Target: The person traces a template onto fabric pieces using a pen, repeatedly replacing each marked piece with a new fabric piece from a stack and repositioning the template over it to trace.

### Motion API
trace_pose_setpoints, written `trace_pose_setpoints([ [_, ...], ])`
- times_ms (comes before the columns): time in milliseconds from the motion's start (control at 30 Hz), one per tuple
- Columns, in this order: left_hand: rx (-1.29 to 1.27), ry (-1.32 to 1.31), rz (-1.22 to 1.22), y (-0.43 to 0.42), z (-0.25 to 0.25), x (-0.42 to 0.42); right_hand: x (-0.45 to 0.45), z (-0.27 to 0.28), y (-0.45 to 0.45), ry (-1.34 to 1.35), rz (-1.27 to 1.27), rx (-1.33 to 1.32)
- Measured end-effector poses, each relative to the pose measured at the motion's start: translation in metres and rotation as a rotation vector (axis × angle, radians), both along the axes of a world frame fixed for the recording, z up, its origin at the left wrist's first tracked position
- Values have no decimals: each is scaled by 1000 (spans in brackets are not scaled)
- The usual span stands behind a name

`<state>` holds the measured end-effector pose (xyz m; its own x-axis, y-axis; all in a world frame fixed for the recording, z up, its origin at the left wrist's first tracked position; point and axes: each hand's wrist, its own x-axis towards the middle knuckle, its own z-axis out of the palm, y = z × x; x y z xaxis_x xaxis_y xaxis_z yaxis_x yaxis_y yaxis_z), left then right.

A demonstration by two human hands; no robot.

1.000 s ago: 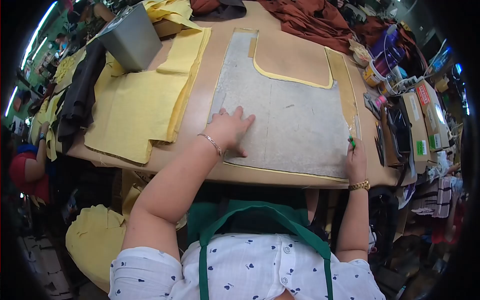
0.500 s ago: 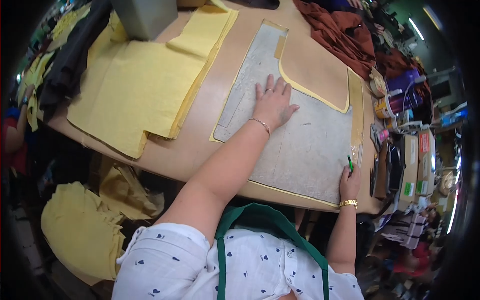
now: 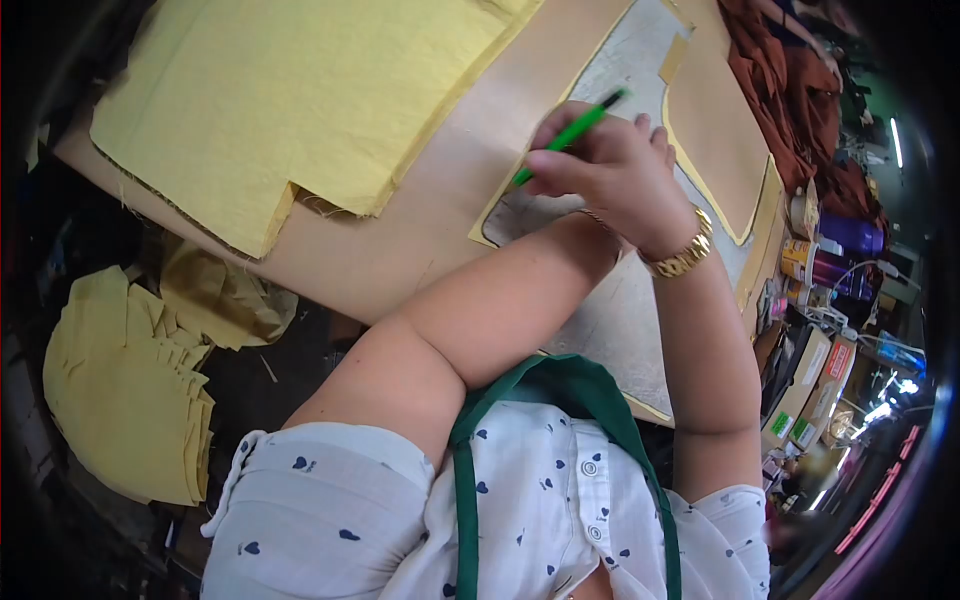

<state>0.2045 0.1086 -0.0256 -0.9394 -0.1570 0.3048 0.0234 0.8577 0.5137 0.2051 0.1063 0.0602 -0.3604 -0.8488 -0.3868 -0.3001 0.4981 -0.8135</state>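
The right hand (image 3: 610, 170) is in the upper middle of the frame, its fingers curled and the thumb pressed in, so that it grips a green pen (image 3: 575, 135). The pen is slanted, with its dark end toward the upper right. This hand is in front of the left hand (image 3: 658, 138), and the two forearms cross. Of the left hand only some fingers are seen; they are stretched out over the grey board (image 3: 620, 315), not closed around anything visible, but the palm and thumb are hidden, so I cannot tell how wide they spread. The board runs from the top right of the frame to the lower middle, partly covered by the arms, and a narrow yellow border shows along its edge. It is on the brown table (image 3: 350, 255). At the upper left of the frame is a large yellow cloth (image 3: 300, 90), apart from the board, with a notch in its lower edge. At the lower left, below the table edge, is a yellow bundle (image 3: 130, 390). Rust cloth (image 3: 805, 110) is heaped at the upper right. Under it, along the right side, are a small tub (image 3: 797, 260), a purple bottle (image 3: 850, 235) and boxes (image 3: 800, 385). A gold watch (image 3: 685, 250) is around the right wrist.
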Motion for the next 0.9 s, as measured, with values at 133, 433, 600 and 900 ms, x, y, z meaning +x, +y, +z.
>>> trace_pose_setpoints([
  [133, 26, 43, 7, 0, 5, 10, 9, -16, -20, 10, 154, 55],
  [433, -130, -65, 59, 5, -4, -2, -26, -14, -16, 230, 139, 51],
  [600, 183, -153, 58, 6, 11, -3, -117, -27, -22, 215, -100, -16],
  [900, 215, -219, 15, 1, 24, -3, -253, -21, -67, 159, -503, -246],
])
